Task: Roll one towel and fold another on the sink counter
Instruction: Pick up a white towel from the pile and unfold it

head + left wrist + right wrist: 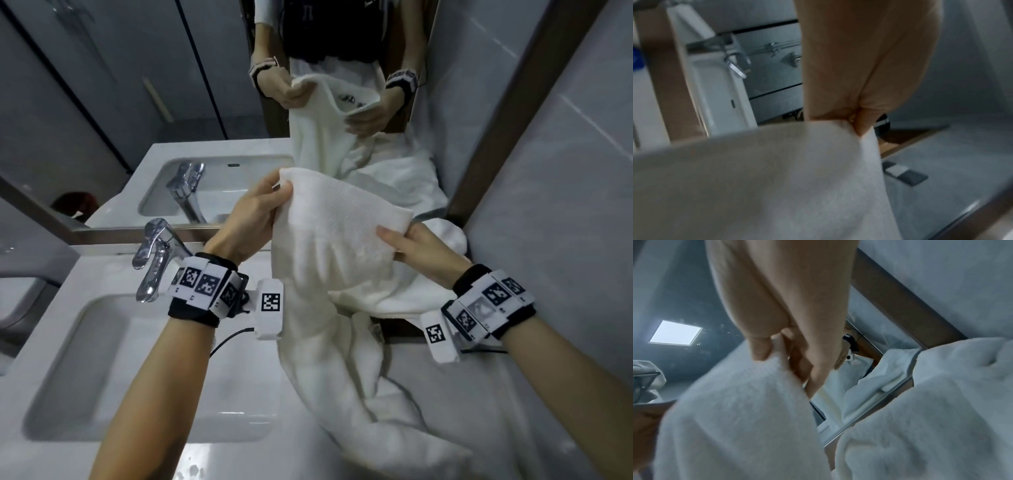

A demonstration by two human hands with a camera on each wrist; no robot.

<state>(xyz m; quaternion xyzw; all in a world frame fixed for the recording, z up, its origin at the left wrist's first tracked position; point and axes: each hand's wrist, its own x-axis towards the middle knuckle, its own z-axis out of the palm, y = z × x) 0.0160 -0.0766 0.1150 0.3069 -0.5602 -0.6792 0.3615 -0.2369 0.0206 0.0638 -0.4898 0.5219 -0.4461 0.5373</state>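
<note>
A white towel point(339, 240) hangs lifted above the sink counter point(239, 370), its lower part trailing in folds onto the counter. My left hand point(270, 202) pinches the towel's upper left corner. My right hand point(407, 243) pinches its right edge, a little lower. The left wrist view shows my thumb and finger of the left hand point(857, 123) closed on the towel point(777, 178). The right wrist view shows my right hand point(777, 350) gripping the towel point(740, 410). A second white towel point(448, 236) lies bunched behind, by the wall; it shows as the second towel point(941, 394) here.
A chrome faucet point(154, 257) stands left of my left wrist over the white basin point(102, 377). A mirror point(171, 102) behind the counter reflects my hands and the towels. A grey tiled wall point(565, 171) closes in the right side.
</note>
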